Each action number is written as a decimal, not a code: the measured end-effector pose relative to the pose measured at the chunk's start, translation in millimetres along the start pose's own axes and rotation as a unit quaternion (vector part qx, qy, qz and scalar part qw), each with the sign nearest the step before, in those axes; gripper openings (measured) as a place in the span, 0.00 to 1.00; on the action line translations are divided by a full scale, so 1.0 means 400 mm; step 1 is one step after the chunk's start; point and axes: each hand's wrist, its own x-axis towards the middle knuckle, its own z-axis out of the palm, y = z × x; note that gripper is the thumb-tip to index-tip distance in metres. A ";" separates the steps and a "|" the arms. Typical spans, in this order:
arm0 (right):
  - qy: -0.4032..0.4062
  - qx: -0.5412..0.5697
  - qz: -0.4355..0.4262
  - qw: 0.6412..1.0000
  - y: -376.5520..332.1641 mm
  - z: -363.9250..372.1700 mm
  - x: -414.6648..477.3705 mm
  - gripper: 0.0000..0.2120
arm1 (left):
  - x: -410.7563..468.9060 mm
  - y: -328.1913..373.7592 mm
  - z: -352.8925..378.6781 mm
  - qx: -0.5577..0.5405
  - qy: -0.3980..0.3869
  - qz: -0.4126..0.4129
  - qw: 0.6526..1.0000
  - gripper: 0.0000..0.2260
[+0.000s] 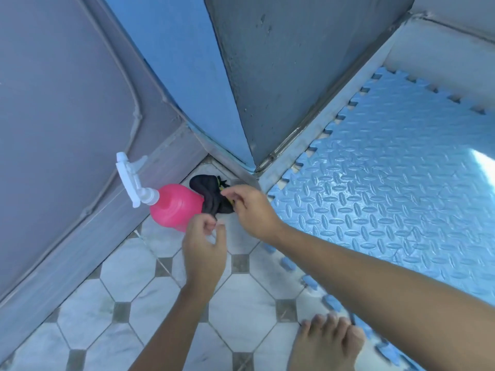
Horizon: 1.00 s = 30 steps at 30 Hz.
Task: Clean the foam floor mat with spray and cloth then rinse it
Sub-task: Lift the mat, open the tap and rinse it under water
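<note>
A blue foam floor mat (pixel 388 188) with a diamond-plate pattern and jigsaw edges lies on the right, wet and glossy. A pink spray bottle (pixel 176 207) with a white trigger head stands on the tiles near the corner. Just right of it lies a crumpled black cloth (pixel 211 191) with a bit of yellow. My left hand (pixel 205 250) pinches the cloth's lower edge between thumb and fingers. My right hand (pixel 251 210) reaches onto the cloth's right side, fingers curled on it.
The white octagon-tiled floor (pixel 150 303) with small grey squares fills the foreground. Grey panels (pixel 67 103) and a blue and grey wall corner (pixel 230 89) close off the back. My bare foot (pixel 326 344) stands at the mat's near edge.
</note>
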 end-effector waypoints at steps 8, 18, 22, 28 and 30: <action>0.037 -0.165 0.081 0.982 0.084 -0.370 -0.243 0.19 | 0.062 0.158 0.239 0.245 -0.311 -0.068 0.916 0.32; 0.176 -0.210 0.021 0.962 -0.183 -0.728 -0.120 0.12 | 0.114 0.464 0.053 0.266 -0.350 -0.034 0.897 0.39; 0.293 -0.149 -0.034 0.944 -0.336 -0.838 -0.029 0.08 | 0.240 0.623 0.003 0.240 -0.423 -0.021 0.873 0.44; 0.457 -0.052 -0.091 0.883 -0.577 -1.004 0.052 0.07 | 0.286 0.665 0.070 0.084 -0.466 -0.010 0.881 0.23; 0.483 -0.052 -0.137 0.863 -0.661 -1.044 0.061 0.10 | 0.269 0.682 0.067 0.071 -0.428 0.049 0.900 0.24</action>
